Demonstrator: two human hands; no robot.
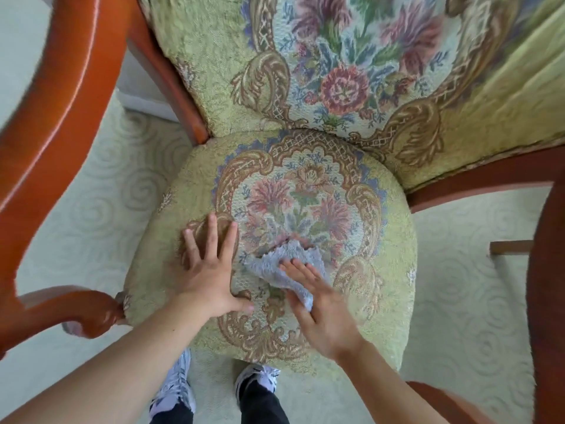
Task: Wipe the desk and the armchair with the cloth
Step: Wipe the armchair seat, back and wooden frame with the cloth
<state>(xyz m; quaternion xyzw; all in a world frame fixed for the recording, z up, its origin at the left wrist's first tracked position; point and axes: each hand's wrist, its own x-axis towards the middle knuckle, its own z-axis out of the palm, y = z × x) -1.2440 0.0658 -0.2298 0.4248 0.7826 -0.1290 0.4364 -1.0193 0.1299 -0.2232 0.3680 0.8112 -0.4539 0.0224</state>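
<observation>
Right now the armchair (305, 123) is seen from above, its green tapestry seat (394, 240) filling the middle of the view. The cloth (275, 264), a small pale blue-grey fluffy piece, is laid on the front half of the seat, over the lower edge of the floral medallion. It is pressed flat to the upholstery by the right hand (321, 310), whose fingers are held straight and close together on top of it; the cloth is bunched under the palm and spreads out beyond the fingertips. The left hand (211, 276) is planted just beside it on the bare seat fabric, palm down, fingers spread and straight, thumb stretched toward the cloth but not touching it. The two hands are kept a little apart, nothing being clasped by either.

The seat is flanked by polished reddish wooden armrests: the left armrest (61, 117) sweeps down to a scrolled end near the seat's front corner, and the right armrest (547, 270) is seen at the frame's edge. The backrest, in matching floral weave, rises beyond the seat. A pale carpet (101, 194) with a swirl pattern lies beneath, and two white-and-black trainers (260, 381) are seen at the seat's front edge.
</observation>
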